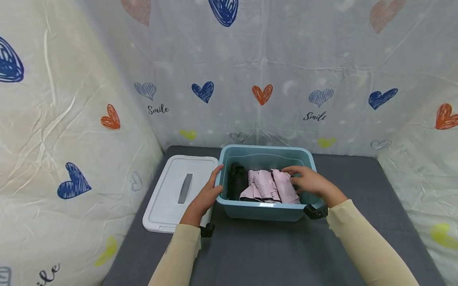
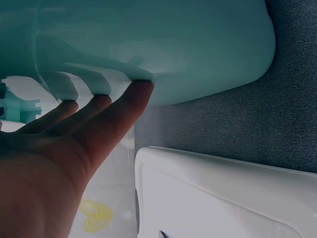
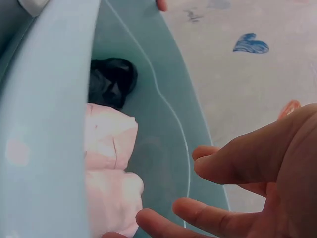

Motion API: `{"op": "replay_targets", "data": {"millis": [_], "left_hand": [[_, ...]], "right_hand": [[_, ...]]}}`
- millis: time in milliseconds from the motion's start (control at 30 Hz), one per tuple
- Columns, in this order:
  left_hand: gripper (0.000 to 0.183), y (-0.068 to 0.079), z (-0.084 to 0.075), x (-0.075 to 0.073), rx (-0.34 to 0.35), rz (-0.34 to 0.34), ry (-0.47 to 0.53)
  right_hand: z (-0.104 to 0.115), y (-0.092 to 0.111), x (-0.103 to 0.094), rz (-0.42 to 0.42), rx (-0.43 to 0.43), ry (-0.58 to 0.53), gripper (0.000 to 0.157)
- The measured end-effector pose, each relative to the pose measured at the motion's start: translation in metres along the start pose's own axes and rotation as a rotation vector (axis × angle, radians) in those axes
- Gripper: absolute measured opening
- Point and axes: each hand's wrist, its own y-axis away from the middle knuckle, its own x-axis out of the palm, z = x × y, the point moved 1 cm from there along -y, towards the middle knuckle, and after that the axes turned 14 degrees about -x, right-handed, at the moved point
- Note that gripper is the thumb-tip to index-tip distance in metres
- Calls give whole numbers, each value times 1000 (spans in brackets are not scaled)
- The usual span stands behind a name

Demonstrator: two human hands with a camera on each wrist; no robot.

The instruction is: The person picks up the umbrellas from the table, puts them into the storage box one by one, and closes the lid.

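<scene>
A light blue storage bin (image 1: pixel 250 212) stands on the dark grey table. Inside it, folded pink bundles (image 1: pixel 264 184) with dark edging lie side by side, and a black glossy item (image 3: pixel 114 79) lies at the bin's left end. My left hand (image 1: pixel 202 198) is at the bin's left end; in the left wrist view its extended fingertips touch the outer wall under the rim. Over the bin's right end, my right hand (image 1: pixel 309 182) reaches in with fingers loosely bent and spread. Its fingertips are right beside the rightmost pink bundle, and nothing is pinched between thumb and fingers.
Left of the bin a white lid (image 1: pixel 168 190) with a grey handle (image 1: pixel 185 188) lies flat on the table (image 1: pixel 264 254). A curtain (image 1: pixel 232 71) printed with hearts hangs behind the table and along both sides.
</scene>
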Motion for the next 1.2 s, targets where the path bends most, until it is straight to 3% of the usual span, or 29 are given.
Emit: {"op": "replay_targets", "data": {"millis": [300,500,700,800,900,1000,1200], "left_hand": [[79,-2,-1,-1,-3,8,-1],[79,-21,17,-4,7,-19,-6],[69,-3,0,-7,-8,12,-23],[63,-5,3,-12,30,6,-16],[60,-10,8,-18,67,-36,-14],[58,-13,13,-27,61,-107,-27],[63,-18,23,-44,-42,-269,-125]], "right_hand": [[2,6,-1,22,-43,25,45],[6,16,-2,34,-74,117,43],[16,30,-3,29,-105,226,44],[21,38,-3,24,-140,299,45],[25,46,-3,8,-181,368,46],[27,53,-2,-36,-226,423,44],[29,67,1,-135,-290,486,41]]}}
